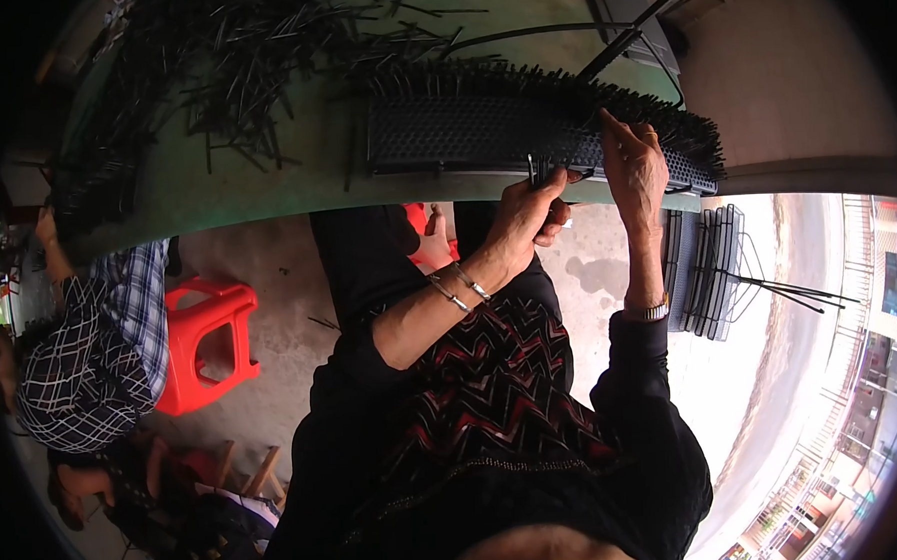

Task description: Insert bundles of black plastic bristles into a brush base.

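Observation:
A long black perforated panel [462, 134] lies along the near edge of the green table. Rows of thin black sticks [530, 76] stand up along its far side. Below its near edge, my left hand [524, 217] is closed around a few thin black sticks [537, 168], whose ends poke up past the thumb. Over the right part of the panel, my right hand [636, 172] has its fingers drawn together, their tips down at the edge of the standing sticks. Whatever those fingertips pinch is too small to make out.
Loose black sticks [250, 78] lie heaped on the table [315, 196] at the far left. Black rods [619, 47] rise behind the panel. Right of my knees stand several stacked panels [708, 269]. At left are a red stool [211, 340] and another person [92, 366] in checked cloth.

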Tool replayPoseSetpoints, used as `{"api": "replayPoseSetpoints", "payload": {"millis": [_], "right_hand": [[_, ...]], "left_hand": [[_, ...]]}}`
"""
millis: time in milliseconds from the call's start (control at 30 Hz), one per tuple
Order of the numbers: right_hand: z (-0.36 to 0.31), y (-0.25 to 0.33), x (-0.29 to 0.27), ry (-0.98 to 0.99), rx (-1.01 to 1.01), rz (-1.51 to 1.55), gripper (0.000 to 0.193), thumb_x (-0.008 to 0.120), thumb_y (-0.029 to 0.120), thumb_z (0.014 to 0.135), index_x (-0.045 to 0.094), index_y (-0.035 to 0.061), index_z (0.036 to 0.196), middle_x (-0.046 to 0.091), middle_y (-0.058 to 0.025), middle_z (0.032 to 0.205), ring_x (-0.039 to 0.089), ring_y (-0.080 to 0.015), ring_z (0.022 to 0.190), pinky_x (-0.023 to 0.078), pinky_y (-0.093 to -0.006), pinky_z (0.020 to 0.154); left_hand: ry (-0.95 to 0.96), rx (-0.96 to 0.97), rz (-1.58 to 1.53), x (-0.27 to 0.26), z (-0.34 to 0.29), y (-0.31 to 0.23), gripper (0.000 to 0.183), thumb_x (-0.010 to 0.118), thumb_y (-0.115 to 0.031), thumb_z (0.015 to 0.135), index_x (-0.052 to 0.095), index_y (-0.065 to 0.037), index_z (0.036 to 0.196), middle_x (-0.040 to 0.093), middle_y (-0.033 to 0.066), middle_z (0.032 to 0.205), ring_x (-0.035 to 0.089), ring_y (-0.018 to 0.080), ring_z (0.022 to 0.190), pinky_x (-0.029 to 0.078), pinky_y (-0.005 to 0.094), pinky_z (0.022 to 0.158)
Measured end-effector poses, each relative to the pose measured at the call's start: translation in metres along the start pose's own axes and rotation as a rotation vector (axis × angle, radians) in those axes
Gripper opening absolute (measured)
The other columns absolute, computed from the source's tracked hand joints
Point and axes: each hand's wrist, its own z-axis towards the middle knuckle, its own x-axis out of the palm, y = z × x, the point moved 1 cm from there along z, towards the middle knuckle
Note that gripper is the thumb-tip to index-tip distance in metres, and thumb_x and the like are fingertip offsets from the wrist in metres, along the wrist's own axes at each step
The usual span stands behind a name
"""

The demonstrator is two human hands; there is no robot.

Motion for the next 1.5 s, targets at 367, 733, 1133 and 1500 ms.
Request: {"api": "replayPoseSetpoints", "payload": {"millis": [367,733,1133,1500], "right_hand": [[-0.013,0.009,-0.013,0.399,0.179,0.595,0.028,0.054,0.018,0.095,0.065,0.0024,0.115,0.066,-0.0066,0.088,0.058,-0.0103,0.075,0.046,-0.0269,0.067],[0.000,0.014,-0.017,0.582,0.285,0.862,0.020,0.057,0.010,0.090,0.067,-0.0016,0.103,0.067,-0.0061,0.083,0.060,-0.0107,0.072,0.048,-0.0235,0.067],[0.031,0.010,0.015,-0.242,-0.007,0.251,0.011,0.057,0.008,0.090,0.065,0.0045,0.097,0.068,-0.0071,0.080,0.067,-0.0166,0.070,0.051,-0.0275,0.063],[0.036,0.008,0.015,-0.150,-0.084,0.145,0.012,0.058,0.009,0.089,0.065,0.0049,0.098,0.063,-0.0100,0.074,0.064,-0.0235,0.065,0.049,-0.0295,0.060]], "left_hand": [[0.008,0.056,0.172,0.001,-0.002,-0.006,0.040,0.060,-0.045,0.090,0.067,-0.008,0.105,0.066,0.0052,0.070,0.056,0.0080,0.052,0.023,0.0175,0.039],[0.086,0.053,0.148,-0.005,0.009,-0.010,0.045,0.049,-0.051,0.095,0.063,-0.008,0.102,0.067,0.0087,0.070,0.053,0.0080,0.048,0.022,0.0172,0.037],[-0.084,-0.014,-0.098,-0.012,0.026,-0.001,0.027,0.057,-0.028,0.094,0.057,-0.002,0.095,0.063,0.0095,0.076,0.060,0.0169,0.064,0.048,0.0306,0.052],[-0.094,0.016,-0.002,-0.019,0.016,0.004,0.030,0.054,-0.033,0.095,0.059,-0.003,0.101,0.061,0.0062,0.079,0.057,0.0128,0.066,0.053,0.0319,0.060]]}}
